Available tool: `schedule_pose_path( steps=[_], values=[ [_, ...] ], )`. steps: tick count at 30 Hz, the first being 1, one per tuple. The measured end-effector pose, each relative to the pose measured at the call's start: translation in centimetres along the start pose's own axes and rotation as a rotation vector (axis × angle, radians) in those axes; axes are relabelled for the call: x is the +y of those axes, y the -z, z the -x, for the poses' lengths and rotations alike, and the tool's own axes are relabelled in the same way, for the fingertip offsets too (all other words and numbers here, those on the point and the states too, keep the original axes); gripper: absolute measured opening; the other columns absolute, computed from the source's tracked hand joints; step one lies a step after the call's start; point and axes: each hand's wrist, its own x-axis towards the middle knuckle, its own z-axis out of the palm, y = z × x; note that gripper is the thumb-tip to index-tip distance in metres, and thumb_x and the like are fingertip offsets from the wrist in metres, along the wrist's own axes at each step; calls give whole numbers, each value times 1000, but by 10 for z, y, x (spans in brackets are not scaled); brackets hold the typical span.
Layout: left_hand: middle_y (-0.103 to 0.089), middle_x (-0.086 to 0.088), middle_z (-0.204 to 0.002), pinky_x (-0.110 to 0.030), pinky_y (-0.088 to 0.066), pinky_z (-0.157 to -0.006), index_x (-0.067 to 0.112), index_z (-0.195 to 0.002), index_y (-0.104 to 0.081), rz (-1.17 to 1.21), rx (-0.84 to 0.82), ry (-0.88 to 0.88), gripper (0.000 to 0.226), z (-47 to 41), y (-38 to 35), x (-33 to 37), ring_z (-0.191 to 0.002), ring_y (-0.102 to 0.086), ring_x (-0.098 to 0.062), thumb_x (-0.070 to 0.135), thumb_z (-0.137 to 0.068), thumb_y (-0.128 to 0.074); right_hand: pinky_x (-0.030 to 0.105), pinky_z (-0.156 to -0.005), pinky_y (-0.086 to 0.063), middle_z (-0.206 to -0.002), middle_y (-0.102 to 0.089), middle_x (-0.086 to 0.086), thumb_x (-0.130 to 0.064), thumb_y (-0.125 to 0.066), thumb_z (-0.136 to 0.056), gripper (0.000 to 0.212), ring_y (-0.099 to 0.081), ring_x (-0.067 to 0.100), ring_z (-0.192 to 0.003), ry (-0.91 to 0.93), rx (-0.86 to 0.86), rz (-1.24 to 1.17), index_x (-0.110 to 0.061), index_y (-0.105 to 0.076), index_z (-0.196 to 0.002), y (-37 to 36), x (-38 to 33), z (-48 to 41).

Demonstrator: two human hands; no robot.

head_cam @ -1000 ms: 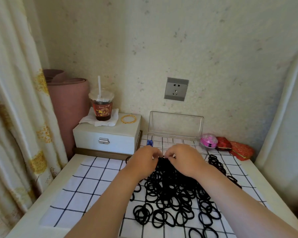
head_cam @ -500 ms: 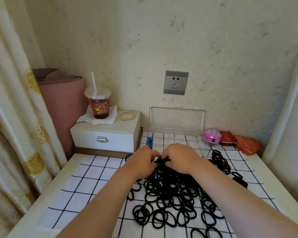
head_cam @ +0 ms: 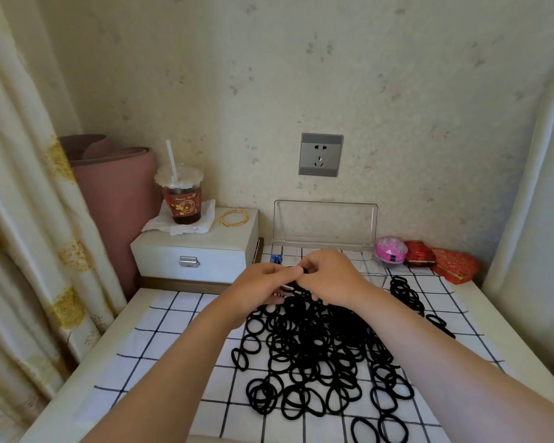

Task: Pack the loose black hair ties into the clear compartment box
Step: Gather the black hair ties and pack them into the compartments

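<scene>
While the left hand [head_cam: 263, 286] and right hand [head_cam: 330, 278] pinch a bunch, presumably for loading, black hair ties [head_cam: 314, 343] lie heaped mid-frame on the counter [head_cam: 122, 334]; the clear compartment box [head_cam: 325, 223] stands open behind.

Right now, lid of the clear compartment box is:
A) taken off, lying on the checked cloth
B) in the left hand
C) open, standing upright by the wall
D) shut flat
C: the lid of the clear compartment box stands upright against the wall below the socket, behind the left hand and right hand, which pinch hair ties at the top of the pile.
</scene>
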Motion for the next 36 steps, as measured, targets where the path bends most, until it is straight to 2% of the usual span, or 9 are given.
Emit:
schedule_pose_path(
  steps=[4, 10, 15, 17, 19, 21, 25, 31, 36],
  values=[
    [-74, -2, -100, -23, -57, -79, 16, -106, -72, -16, 11, 23, 33, -1, 2, -1, -87, -69, -10, 37, -82, -76, 22, -45, -47, -66, -68, -1, -32, -70, -84, 15, -58, 8, -47, -39, -40, -20, -18, -73, -89, -2, -3, -1],
    [-68, 1, -76, -25, -56, -79, 13, -98, -72, -124, -94, 74, 18, 1, 15, -4, -75, -65, -11, 27, -87, -74, 26, -55, -51, -80, -64, 8, -15, -68, -91, 24, -62, 15, -64, -248, -404, -347, -2, -69, -110, 10, 3, 1],
    [-71, -7, -88, -22, -56, -74, 8, -99, -69, -235, 12, 91, 21, 1, 18, -6, -77, -67, -11, 27, -90, -66, 23, -47, -42, -104, -71, 9, -26, -69, -91, 30, -62, 16, -70, -229, -418, -390, -13, -67, -118, 14, 7, -1],
    [-72, -6, -90, -21, -54, -69, 11, -92, -67, -300, 74, 111, 18, 0, 22, -9, -79, -67, -12, 28, -91, -64, 23, -50, -44, -101, -74, 2, -26, -64, -93, 19, -63, 13, -67, -139, -235, -236, -20, -71, -109, 10, 5, -3],
    [-70, -3, -89, -17, -51, -63, 11, -88, -65, -318, 101, 120, 17, 0, 24, -12, -79, -67, -10, 27, -91, -62, 27, -76, -55, -101, -74, -7, -19, -59, -93, 19, -66, 6, -81, 21, -43, 139, -25, -75, -103, 3, 6, -4],
    [-69, -2, -86, -15, -49, -59, 8, -90, -66, -314, 119, 114, 18, 1, 25, -12, -75, -65, -7, 25, -92, -61, 31, -95, -52, -116, -70, -7, -19, -58, -93, 25, -64, 10, -104, 120, -68, 444, -25, -74, -111, -5, 8, -1],
    [-69, -4, -80, -18, -48, -62, 8, -84, -69, -309, 160, 98, 20, 2, 26, -13, -71, -63, -11, 26, -89, -64, 33, -95, -46, -138, -55, -1, -32, -61, -92, 51, -53, 22, -125, 85, -245, 755, -28, -53, -142, -17, 16, 0],
    [-69, 4, -75, -18, -49, -64, 18, -83, -76, -250, 181, 60, 13, 5, 24, -11, -72, -63, -9, 30, -85, -72, 28, -82, -48, -112, -69, -9, -35, -73, -85, 27, -64, 17, -106, 20, -219, 635, -31, -72, -112, -14, 19, -4],
    [-76, -2, -83, -33, -58, -86, 20, -80, -78, -226, 268, 64, 14, 2, 21, -13, -86, -71, -15, 33, -81, -75, 26, -78, -53, -91, -70, -13, -37, -77, -82, 7, -66, 9, -87, 2, -152, 346, -33, -74, -86, -2, 15, -5]
  ],
)
